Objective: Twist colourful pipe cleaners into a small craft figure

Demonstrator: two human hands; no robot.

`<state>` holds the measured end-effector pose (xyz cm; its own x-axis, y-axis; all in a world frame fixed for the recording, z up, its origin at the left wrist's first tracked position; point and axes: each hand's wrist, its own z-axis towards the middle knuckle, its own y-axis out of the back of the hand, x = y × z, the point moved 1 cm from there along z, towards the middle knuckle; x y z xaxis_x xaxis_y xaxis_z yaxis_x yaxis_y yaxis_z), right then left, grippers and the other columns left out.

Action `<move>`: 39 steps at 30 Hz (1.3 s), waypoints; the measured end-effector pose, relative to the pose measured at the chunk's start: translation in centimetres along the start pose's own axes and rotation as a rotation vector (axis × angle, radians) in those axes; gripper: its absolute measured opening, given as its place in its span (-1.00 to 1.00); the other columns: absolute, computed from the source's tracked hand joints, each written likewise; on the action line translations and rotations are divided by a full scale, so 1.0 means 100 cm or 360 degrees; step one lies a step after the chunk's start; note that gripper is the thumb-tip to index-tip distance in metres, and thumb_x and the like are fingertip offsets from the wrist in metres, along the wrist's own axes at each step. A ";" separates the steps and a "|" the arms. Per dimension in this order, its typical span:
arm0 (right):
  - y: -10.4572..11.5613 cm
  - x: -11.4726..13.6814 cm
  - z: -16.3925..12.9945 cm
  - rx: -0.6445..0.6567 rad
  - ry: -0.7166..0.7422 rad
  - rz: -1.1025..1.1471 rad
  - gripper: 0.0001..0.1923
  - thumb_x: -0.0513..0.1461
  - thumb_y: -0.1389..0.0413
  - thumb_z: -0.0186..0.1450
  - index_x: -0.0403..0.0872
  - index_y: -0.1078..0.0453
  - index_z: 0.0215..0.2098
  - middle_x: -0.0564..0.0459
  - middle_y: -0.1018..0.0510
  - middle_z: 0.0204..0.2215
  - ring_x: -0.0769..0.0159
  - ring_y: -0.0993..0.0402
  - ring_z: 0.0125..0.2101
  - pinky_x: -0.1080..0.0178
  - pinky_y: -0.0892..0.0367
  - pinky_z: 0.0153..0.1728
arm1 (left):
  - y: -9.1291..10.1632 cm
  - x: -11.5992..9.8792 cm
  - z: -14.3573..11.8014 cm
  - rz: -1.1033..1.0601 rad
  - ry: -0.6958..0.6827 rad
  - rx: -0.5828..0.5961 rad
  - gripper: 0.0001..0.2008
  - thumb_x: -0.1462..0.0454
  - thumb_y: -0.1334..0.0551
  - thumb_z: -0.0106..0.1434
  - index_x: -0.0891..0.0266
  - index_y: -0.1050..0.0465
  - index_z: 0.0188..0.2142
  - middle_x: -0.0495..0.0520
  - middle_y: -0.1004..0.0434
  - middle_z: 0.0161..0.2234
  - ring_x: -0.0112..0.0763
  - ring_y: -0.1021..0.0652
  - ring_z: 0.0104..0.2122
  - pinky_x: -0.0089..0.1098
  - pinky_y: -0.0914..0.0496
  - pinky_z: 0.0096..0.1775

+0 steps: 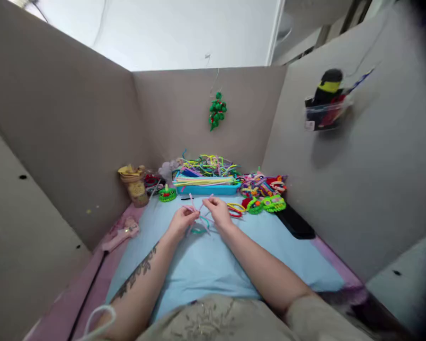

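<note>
Label (pixel 309 126), white, on clear wall holder (pixel 323 117), is illegible; left hand (pixel 183 220) and right hand (pixel 217 211) pinch thin pink fuzzy stems (pixel 192 201), partly hidden.

This is looking like a craft nook: gray walls (pixel 177 113) are standing around a table (pixel 266 253), and fuzzy sticks (pixel 209 181) are filling a tub (pixel 209 190) near toys (pixel 274 203).
</note>
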<state>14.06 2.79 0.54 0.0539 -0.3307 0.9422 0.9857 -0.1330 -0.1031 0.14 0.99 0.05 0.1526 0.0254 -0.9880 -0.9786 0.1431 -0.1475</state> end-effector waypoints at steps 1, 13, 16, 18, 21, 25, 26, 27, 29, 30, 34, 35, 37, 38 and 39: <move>0.000 0.000 0.001 0.0063 -0.0025 0.0013 -0.70 -0.04 -0.15 0.03 -0.14 -0.38 -0.55 0.15 -0.39 -0.62 0.42 -0.24 -0.53 0.34 -0.15 -0.43 | 0.000 -0.001 -0.001 -0.0013 -0.0019 -0.0059 -0.66 0.20 -0.37 -0.13 0.28 -0.28 -0.43 -0.08 -0.41 -0.60 -0.59 -0.38 -0.61 -0.56 -0.21 -0.55; -0.004 0.002 -0.012 0.0699 -0.0325 -0.0086 -0.82 -0.19 -0.22 -0.07 -0.15 -0.40 -0.55 0.15 -0.41 -0.68 0.47 -0.24 -0.64 0.37 -0.11 -0.56 | 0.010 0.001 0.006 -0.0052 -0.0150 -0.0253 -0.51 0.20 -0.40 -0.17 0.27 -0.26 -0.26 -0.09 -0.43 -0.62 -0.52 -0.44 -0.61 -0.51 -0.28 -0.48; -0.001 0.008 -0.012 0.0664 -0.0330 -0.0191 -0.85 -0.21 -0.18 -0.05 -0.16 -0.40 -0.59 0.13 -0.40 -0.71 0.48 -0.20 -0.66 0.37 -0.07 -0.59 | 0.009 0.000 0.005 -0.0039 -0.0157 -0.0242 -0.51 0.21 -0.40 -0.19 0.28 -0.25 -0.29 -0.16 -0.36 -0.68 -0.56 -0.40 -0.65 -0.52 -0.26 -0.51; 0.000 0.011 -0.012 0.0664 -0.0330 -0.0220 -0.86 -0.21 -0.17 -0.05 -0.17 -0.41 -0.61 0.12 -0.40 -0.71 0.48 -0.19 -0.67 0.37 -0.07 -0.59 | 0.007 -0.002 0.004 -0.0019 -0.0130 -0.0252 -0.51 0.21 -0.40 -0.20 0.28 -0.25 -0.28 -0.16 -0.35 -0.68 -0.56 -0.39 -0.65 -0.52 -0.27 -0.51; 0.001 0.010 -0.011 0.0676 -0.0352 -0.0207 -0.85 -0.21 -0.17 -0.05 -0.17 -0.40 -0.61 0.12 -0.40 -0.72 0.49 -0.18 -0.68 0.37 -0.06 -0.60 | 0.006 -0.004 0.002 0.0021 -0.0109 -0.0278 -0.51 0.20 -0.40 -0.20 0.27 -0.26 -0.28 -0.16 -0.36 -0.65 -0.55 -0.40 -0.63 -0.51 -0.28 -0.52; 0.000 0.007 -0.011 0.0692 -0.0350 -0.0184 -0.83 -0.19 -0.18 -0.04 -0.17 -0.41 -0.60 0.11 -0.41 -0.71 0.48 -0.19 -0.67 0.37 -0.07 -0.60 | 0.006 -0.002 0.003 0.0023 -0.0151 -0.0320 -0.52 0.19 -0.38 -0.17 0.27 -0.26 -0.26 -0.17 -0.34 -0.64 -0.56 -0.40 -0.63 -0.52 -0.29 -0.52; 0.000 0.006 -0.011 0.0701 -0.0341 -0.0171 -0.81 -0.18 -0.19 -0.04 -0.17 -0.41 -0.59 0.11 -0.41 -0.70 0.48 -0.20 -0.67 0.37 -0.07 -0.60 | 0.006 -0.001 0.003 0.0008 -0.0161 -0.0326 -0.51 0.19 -0.38 -0.17 0.26 -0.26 -0.25 -0.17 -0.34 -0.64 -0.56 -0.41 -0.62 -0.52 -0.29 -0.51; -0.001 0.005 -0.011 0.0709 -0.0332 -0.0154 -0.80 -0.16 -0.19 -0.04 -0.17 -0.41 -0.59 0.11 -0.41 -0.70 0.48 -0.20 -0.66 0.37 -0.08 -0.59 | 0.006 0.000 0.004 -0.0017 -0.0165 -0.0330 -0.51 0.19 -0.38 -0.16 0.26 -0.25 -0.24 -0.16 -0.35 -0.63 -0.56 -0.42 -0.61 -0.51 -0.29 -0.50; -0.002 0.002 -0.011 0.0705 -0.0323 -0.0111 -0.79 -0.15 -0.21 -0.05 -0.17 -0.41 -0.56 0.12 -0.41 -0.70 0.48 -0.21 -0.66 0.37 -0.08 -0.59 | 0.006 0.001 0.004 -0.0100 -0.0153 -0.0327 -0.50 0.20 -0.38 -0.16 0.25 -0.25 -0.23 -0.14 -0.39 -0.60 -0.55 -0.44 -0.59 -0.51 -0.30 -0.49; -0.002 0.001 -0.011 0.0695 -0.0320 -0.0088 -0.78 -0.15 -0.22 -0.06 -0.17 -0.40 -0.55 0.13 -0.41 -0.69 0.48 -0.21 -0.66 0.38 -0.09 -0.59 | 0.005 0.002 0.005 -0.0152 -0.0140 -0.0319 -0.50 0.20 -0.38 -0.16 0.24 -0.25 -0.23 -0.12 -0.40 -0.58 -0.54 -0.45 -0.58 -0.51 -0.30 -0.48; -0.005 -0.003 -0.010 0.0658 -0.0260 -0.0077 -0.76 -0.16 -0.25 -0.08 -0.15 -0.39 -0.53 0.15 -0.41 -0.67 0.47 -0.25 -0.63 0.37 -0.13 -0.54 | 0.004 0.003 0.005 -0.0260 -0.0104 -0.0272 -0.58 0.20 -0.39 -0.18 0.27 -0.26 -0.37 -0.09 -0.42 -0.59 -0.53 -0.45 -0.58 -0.51 -0.28 -0.48; -0.005 -0.003 -0.010 0.0655 -0.0236 -0.0086 -0.76 -0.15 -0.24 -0.08 -0.15 -0.39 -0.53 0.14 -0.42 -0.65 0.45 -0.27 -0.61 0.36 -0.15 -0.53 | 0.004 0.003 0.006 -0.0236 -0.0106 -0.0274 -0.61 0.20 -0.39 -0.17 0.27 -0.26 -0.40 -0.09 -0.42 -0.61 -0.54 -0.44 -0.59 -0.52 -0.27 -0.49; -0.005 -0.004 -0.010 0.0640 -0.0203 -0.0067 -0.75 -0.12 -0.22 -0.04 -0.15 -0.38 -0.52 0.11 -0.45 -0.61 0.42 -0.32 -0.57 0.34 -0.19 -0.49 | 0.005 0.003 0.006 -0.0148 -0.0128 -0.0280 -0.63 0.20 -0.39 -0.16 0.27 -0.26 -0.43 -0.10 -0.40 -0.64 -0.54 -0.43 -0.61 -0.53 -0.24 -0.51; -0.006 -0.004 -0.009 0.0626 -0.0201 -0.0037 -0.74 -0.10 -0.21 -0.02 -0.14 -0.38 -0.51 0.09 -0.47 -0.59 0.41 -0.34 -0.55 0.34 -0.21 -0.46 | 0.005 0.003 0.005 -0.0099 -0.0143 -0.0274 -0.63 0.20 -0.39 -0.16 0.26 -0.26 -0.42 -0.10 -0.40 -0.65 -0.54 -0.43 -0.62 -0.54 -0.23 -0.52; -0.005 -0.004 -0.009 0.0605 -0.0209 0.0000 -0.73 -0.09 -0.20 -0.02 -0.14 -0.38 -0.50 0.08 -0.48 -0.58 0.40 -0.36 -0.53 0.33 -0.23 -0.44 | 0.005 0.003 0.005 -0.0057 -0.0161 -0.0260 -0.63 0.20 -0.39 -0.17 0.26 -0.26 -0.42 -0.10 -0.40 -0.66 -0.53 -0.43 -0.62 -0.53 -0.22 -0.53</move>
<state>13.35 2.12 -0.07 0.0495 -0.2055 0.9774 0.9731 0.2303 -0.0009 -0.26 1.54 -0.29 0.1928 0.1239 -0.9734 -0.9804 -0.0167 -0.1963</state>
